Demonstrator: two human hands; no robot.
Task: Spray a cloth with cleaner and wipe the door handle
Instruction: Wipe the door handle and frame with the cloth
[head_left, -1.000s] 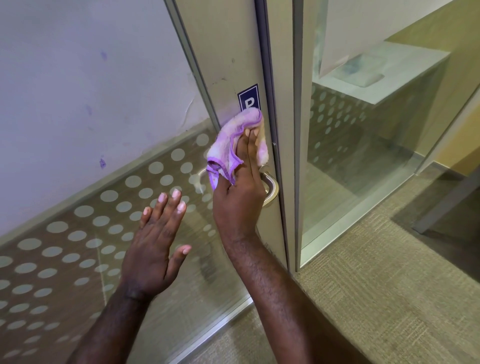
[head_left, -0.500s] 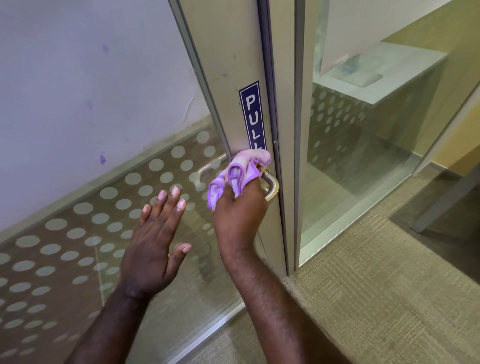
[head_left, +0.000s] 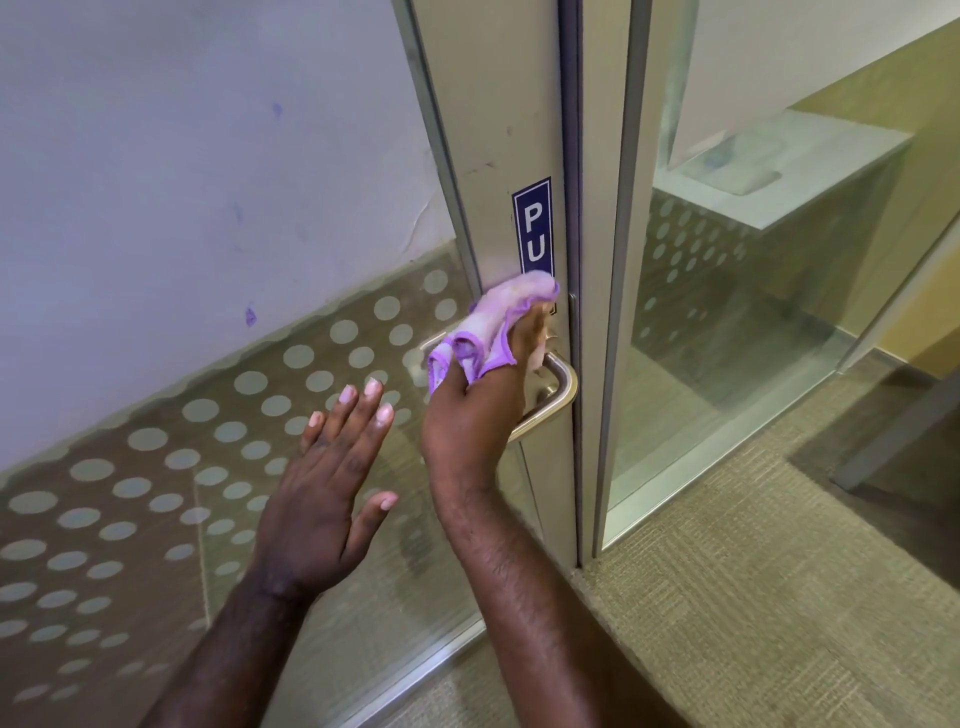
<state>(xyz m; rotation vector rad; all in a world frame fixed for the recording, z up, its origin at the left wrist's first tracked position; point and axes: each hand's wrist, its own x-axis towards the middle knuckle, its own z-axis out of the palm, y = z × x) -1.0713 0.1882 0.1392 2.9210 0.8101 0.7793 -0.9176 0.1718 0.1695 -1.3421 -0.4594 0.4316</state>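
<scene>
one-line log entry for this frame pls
phase: wiping | right hand: presses purple microfibre cloth on curved metal door handle | left hand: open, flat against dotted glass panel

Purple-edged lilac cloth (head_left: 493, 332) is showing pale against the beige door frame (head_left: 493, 130); navy sign (head_left: 533, 228) with white letters at twelve o'clock; grey-white dots are patterning the glass panel (head_left: 156, 493) at eight o'clock.

Right hand (head_left: 470, 410) pressing purple cloth (head_left: 488, 327) on door handle (head_left: 553, 395), left hand (head_left: 324, 499) flat

Bunched purple cloth (head_left: 491, 325) against handle (head_left: 558, 387)
</scene>
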